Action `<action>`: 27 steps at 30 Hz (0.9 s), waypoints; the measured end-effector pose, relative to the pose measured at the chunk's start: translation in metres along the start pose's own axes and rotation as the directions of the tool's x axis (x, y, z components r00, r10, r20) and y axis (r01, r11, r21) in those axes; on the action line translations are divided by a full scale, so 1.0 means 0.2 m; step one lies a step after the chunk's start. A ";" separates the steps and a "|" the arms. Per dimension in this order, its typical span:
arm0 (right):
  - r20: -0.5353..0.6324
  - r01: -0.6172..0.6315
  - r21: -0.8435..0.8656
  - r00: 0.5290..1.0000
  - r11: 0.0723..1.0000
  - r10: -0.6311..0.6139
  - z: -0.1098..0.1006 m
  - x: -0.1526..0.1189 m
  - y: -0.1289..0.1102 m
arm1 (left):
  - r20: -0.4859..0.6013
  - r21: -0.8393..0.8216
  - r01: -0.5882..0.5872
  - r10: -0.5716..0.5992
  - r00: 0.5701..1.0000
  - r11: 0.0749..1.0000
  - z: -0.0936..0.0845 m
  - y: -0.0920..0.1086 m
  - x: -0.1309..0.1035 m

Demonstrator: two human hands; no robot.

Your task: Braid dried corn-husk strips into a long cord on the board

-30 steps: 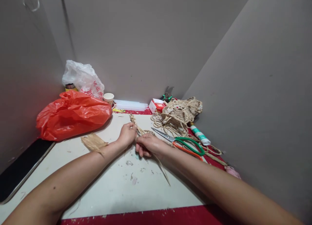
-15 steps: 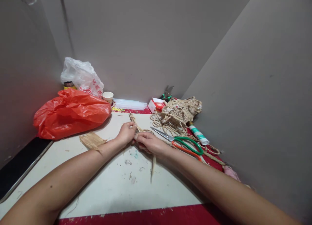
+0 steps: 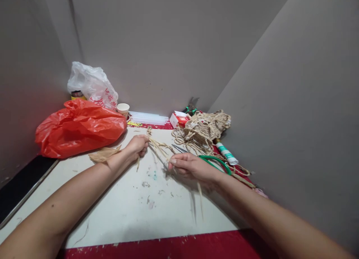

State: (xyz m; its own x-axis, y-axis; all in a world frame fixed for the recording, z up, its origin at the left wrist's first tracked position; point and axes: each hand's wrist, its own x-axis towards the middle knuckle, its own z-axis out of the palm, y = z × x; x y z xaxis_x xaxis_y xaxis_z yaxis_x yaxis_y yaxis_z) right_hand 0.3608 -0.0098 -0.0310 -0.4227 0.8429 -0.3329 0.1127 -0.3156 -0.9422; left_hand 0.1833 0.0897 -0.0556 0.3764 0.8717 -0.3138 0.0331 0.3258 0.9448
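Fibre strands [image 3: 157,143], right grip [image 3: 193,167] pulled away

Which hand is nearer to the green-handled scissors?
Right. The right hand is in front of the scissors, partly hiding them; the left hand is farther, to their left.

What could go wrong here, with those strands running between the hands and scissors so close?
The thin strands between the left hand and the right hand might tear or slip loose if pulled hard. The right hand could knock the scissors, which lie partly hidden behind it. The loose end hanging below the right hand might tangle.
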 end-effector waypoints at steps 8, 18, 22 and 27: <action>-0.173 0.090 -0.224 0.976 0.970 -0.131 0.01 -0.06 -0.05 | 0.065 0.103 -0.120 0.113 0.991 0.987 0.02 -0.04 0.00; -0.371 0.154 -0.212 0.901 0.965 -0.225 0.00 0.11 -0.09 | 0.121 -0.007 -0.003 0.004 0.993 1.000 0.01 0.01 -0.03; -0.415 0.162 -0.209 0.878 0.964 -0.238 -0.02 0.16 -0.08 | 0.121 -0.005 0.004 -0.003 0.993 1.000 0.01 0.00 -0.02; -0.469 0.184 -0.224 0.841 0.957 -0.271 -0.03 0.17 -0.08 | 0.139 0.016 -0.005 0.002 0.990 1.000 0.00 -0.02 0.00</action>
State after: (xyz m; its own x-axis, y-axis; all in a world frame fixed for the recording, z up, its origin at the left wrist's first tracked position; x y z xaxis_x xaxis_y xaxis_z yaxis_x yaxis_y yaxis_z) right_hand 0.3496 0.0257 -0.0270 0.0354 0.9985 -0.0424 0.2320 -0.0495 -0.9715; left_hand 0.1828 0.0891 -0.0592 0.5017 0.8130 -0.2954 0.0461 0.3159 0.9477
